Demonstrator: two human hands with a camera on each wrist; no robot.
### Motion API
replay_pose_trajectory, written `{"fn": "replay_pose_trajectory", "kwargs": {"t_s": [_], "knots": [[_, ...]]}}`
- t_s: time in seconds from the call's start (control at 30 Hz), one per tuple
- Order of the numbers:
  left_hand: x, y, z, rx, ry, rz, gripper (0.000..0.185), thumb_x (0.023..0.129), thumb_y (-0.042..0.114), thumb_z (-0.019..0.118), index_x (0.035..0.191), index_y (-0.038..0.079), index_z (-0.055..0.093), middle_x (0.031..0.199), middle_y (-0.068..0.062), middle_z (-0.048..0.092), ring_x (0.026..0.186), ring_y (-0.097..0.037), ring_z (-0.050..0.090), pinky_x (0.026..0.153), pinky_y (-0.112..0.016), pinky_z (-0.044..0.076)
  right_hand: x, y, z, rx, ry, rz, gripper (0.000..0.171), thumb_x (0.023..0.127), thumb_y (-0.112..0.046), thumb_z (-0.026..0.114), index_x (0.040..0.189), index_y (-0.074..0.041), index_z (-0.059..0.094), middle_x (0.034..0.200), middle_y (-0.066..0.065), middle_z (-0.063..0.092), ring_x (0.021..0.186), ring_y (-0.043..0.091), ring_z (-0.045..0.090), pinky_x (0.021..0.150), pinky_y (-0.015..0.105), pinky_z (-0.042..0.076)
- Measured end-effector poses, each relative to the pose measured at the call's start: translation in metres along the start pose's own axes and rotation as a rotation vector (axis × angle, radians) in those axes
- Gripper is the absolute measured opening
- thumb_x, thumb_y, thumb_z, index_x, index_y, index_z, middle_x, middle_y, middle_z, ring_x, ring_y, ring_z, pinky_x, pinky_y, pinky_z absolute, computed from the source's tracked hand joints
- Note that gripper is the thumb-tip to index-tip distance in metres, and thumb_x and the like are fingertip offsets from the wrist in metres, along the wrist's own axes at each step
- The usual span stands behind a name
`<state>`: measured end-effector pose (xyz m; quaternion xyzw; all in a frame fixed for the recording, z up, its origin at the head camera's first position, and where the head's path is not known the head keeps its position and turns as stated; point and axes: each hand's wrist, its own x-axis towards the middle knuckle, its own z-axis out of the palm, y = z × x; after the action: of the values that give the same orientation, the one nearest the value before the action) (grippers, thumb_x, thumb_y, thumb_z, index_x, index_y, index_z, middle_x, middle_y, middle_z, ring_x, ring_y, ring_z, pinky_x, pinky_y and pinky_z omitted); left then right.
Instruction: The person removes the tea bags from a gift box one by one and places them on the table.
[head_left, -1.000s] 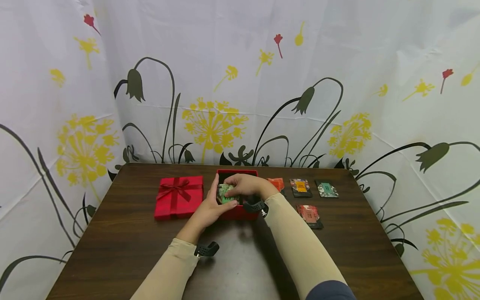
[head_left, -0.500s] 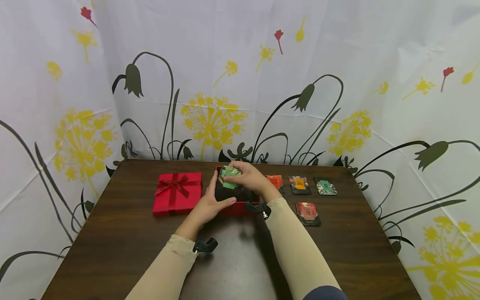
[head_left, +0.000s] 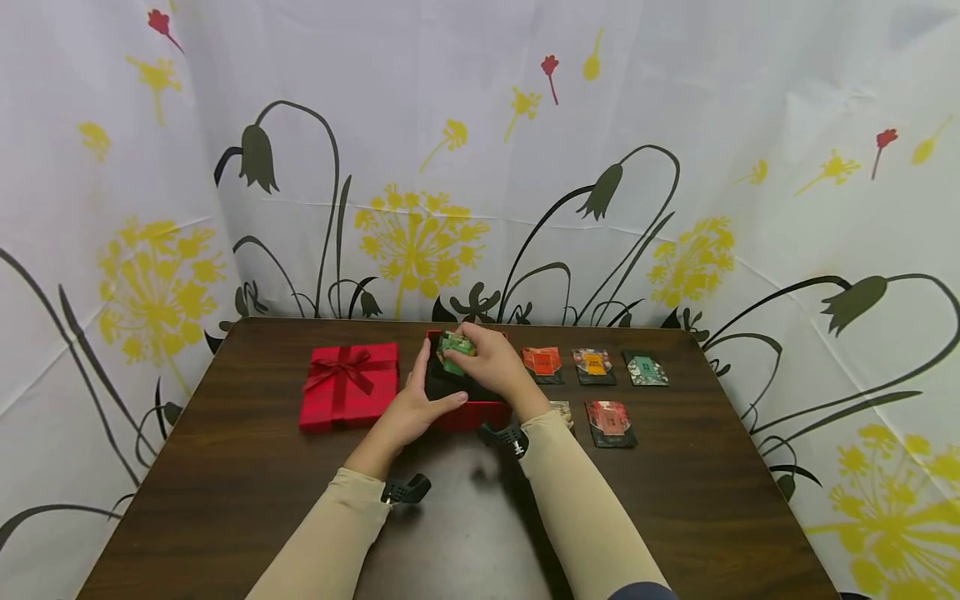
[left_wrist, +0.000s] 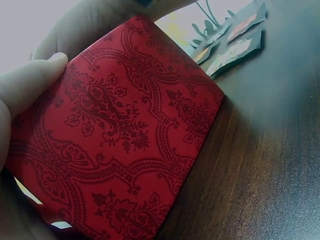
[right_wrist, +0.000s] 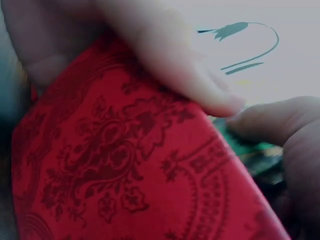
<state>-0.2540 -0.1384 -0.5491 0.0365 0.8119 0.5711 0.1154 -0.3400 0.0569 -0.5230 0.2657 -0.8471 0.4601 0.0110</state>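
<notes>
An open red box (head_left: pixel 471 414) with a dark inside stands at the middle of the brown table (head_left: pixel 225 500). My left hand (head_left: pixel 417 408) grips its near left corner; the left wrist view shows my thumb on the patterned red box wall (left_wrist: pixel 125 150). My right hand (head_left: pixel 486 362) reaches over the box and pinches a green packet (head_left: pixel 453 348) at the box's far side. The right wrist view is blurred: red box wall (right_wrist: pixel 125 165), my fingers above it, a bit of the green packet (right_wrist: pixel 257 152).
A red lid with a ribbon bow (head_left: pixel 349 385) lies left of the box. To its right lie several small packets: orange (head_left: pixel 542 363), dark with yellow (head_left: pixel 594 366), teal (head_left: pixel 644 368), red (head_left: pixel 611 422). A flowered curtain (head_left: pixel 480 167) surrounds the table.
My right hand lifted the green packet from the box's near part toward its far edge. The left hand stayed on the box. An orange packet and another by my right forearm came into sight.
</notes>
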Motion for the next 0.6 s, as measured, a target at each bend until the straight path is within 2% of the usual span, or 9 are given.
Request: {"fn": "replay_pose_trajectory", "kwargs": {"t_s": [0.17,0.27,0.37,0.53,0.6], "knots": [[0.001,-0.001,0.001,0.002,0.007,0.000,0.120,0.095,0.054,0.081,0.173,0.047,-0.010,0.186,-0.006,-0.001,0.171,-0.043,0.006,0.131,-0.075,0.017,-0.008,0.003,-0.003,0.155,0.233,-0.013,0.020,0.104,-0.032,0.077,0.108,-0.016,0.066,0.093,0.001,0.064,0.080,0.014,0.057,0.070,0.027,0.050],[0.001,-0.002,0.002,-0.001,0.009,0.005,0.122,0.094,0.056,0.081,0.173,0.047,-0.010,0.186,-0.005,-0.001,0.171,-0.042,0.006,0.131,-0.074,0.016,-0.010,0.005,-0.005,0.250,0.309,-0.011,0.025,0.106,-0.034,0.075,0.111,-0.013,0.063,0.095,-0.001,0.061,0.084,0.013,0.056,0.073,0.026,0.049],[0.001,-0.002,0.002,0.000,0.009,0.001,0.123,0.092,0.059,0.082,0.173,0.047,-0.011,0.186,-0.006,-0.001,0.171,-0.042,0.006,0.131,-0.075,0.016,-0.011,0.005,-0.006,0.333,0.318,-0.014,0.028,0.107,-0.034,0.072,0.117,-0.010,0.060,0.091,-0.001,0.060,0.077,0.012,0.056,0.068,0.025,0.050],[0.001,-0.002,0.001,-0.007,0.009,-0.003,0.125,0.089,0.064,0.082,0.172,0.050,-0.010,0.186,-0.006,-0.002,0.171,-0.043,0.006,0.130,-0.076,0.018,-0.013,0.004,-0.005,0.438,0.286,-0.038,0.029,0.107,-0.018,0.072,0.127,-0.006,0.056,0.095,0.005,0.062,0.066,0.018,0.059,0.063,0.028,0.056],[0.000,-0.002,0.000,-0.009,0.014,-0.007,0.125,0.089,0.065,0.083,0.172,0.051,-0.010,0.186,-0.006,-0.001,0.171,-0.042,0.007,0.130,-0.076,0.019,-0.014,0.005,-0.004,0.437,0.288,-0.036,0.030,0.105,-0.016,0.074,0.128,-0.006,0.058,0.101,0.005,0.064,0.072,0.018,0.063,0.067,0.028,0.059]]}}
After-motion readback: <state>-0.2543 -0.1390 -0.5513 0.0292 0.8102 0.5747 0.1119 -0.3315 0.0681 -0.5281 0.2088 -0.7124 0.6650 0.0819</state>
